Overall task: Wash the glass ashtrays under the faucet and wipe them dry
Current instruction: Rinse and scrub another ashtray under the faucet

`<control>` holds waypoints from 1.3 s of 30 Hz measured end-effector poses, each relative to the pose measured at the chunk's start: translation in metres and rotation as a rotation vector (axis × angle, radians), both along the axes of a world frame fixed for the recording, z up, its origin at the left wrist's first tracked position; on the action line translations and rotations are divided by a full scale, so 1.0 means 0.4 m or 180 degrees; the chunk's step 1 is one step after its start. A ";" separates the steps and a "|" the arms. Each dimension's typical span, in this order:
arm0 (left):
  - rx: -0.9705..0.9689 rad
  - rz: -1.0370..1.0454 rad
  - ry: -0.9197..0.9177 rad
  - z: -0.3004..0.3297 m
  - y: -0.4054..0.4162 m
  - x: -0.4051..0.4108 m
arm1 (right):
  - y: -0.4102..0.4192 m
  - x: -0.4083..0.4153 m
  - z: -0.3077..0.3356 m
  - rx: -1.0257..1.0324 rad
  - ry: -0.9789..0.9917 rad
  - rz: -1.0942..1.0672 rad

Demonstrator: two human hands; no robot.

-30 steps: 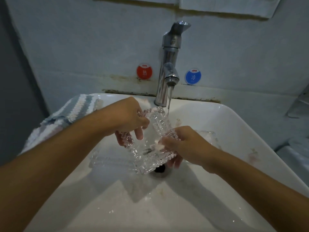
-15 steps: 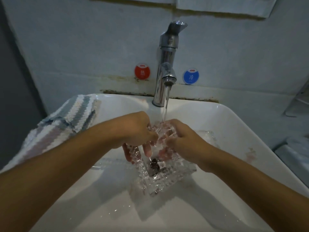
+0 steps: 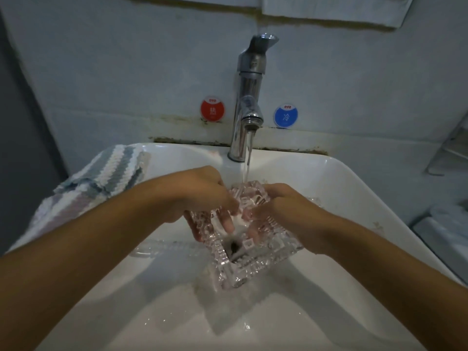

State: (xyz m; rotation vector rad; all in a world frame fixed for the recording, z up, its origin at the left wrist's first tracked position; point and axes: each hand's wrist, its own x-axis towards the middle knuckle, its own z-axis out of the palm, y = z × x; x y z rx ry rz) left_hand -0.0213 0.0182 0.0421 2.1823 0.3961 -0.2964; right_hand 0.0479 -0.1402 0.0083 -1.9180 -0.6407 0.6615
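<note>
You are now tipping the ashtray (image 3: 243,239) flatter under the faucet (image 3: 249,97), at 12 o'clock; both hands' fingers (image 3: 226,221) are pinching its rim, rinsing inside.

Washroom, likely hotel: white basin (image 3: 342,188), chrome faucet (image 3: 249,97) running, red hot sticker (image 3: 212,111) and blue cold sticker (image 3: 286,116) (both OYO-branded), stained wall joint.
</note>
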 end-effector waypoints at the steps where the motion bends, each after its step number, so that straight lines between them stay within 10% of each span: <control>1: -0.0073 0.0039 -0.0020 0.003 0.001 0.000 | -0.001 -0.002 0.001 0.0014 -0.0004 -0.0103; 12: -0.1346 0.1019 -0.0792 -0.063 -0.024 0.020 | 0.004 0.009 -0.028 0.0639 0.0137 -0.1478; 24: -0.1608 0.1502 -0.1059 -0.113 -0.067 0.010 | 0.013 -0.015 -0.017 0.0490 -0.0065 -0.1321; 39: 0.1074 0.0681 -0.1185 -0.080 -0.011 0.024 | -0.009 0.033 0.008 -0.0021 -0.0584 -0.1350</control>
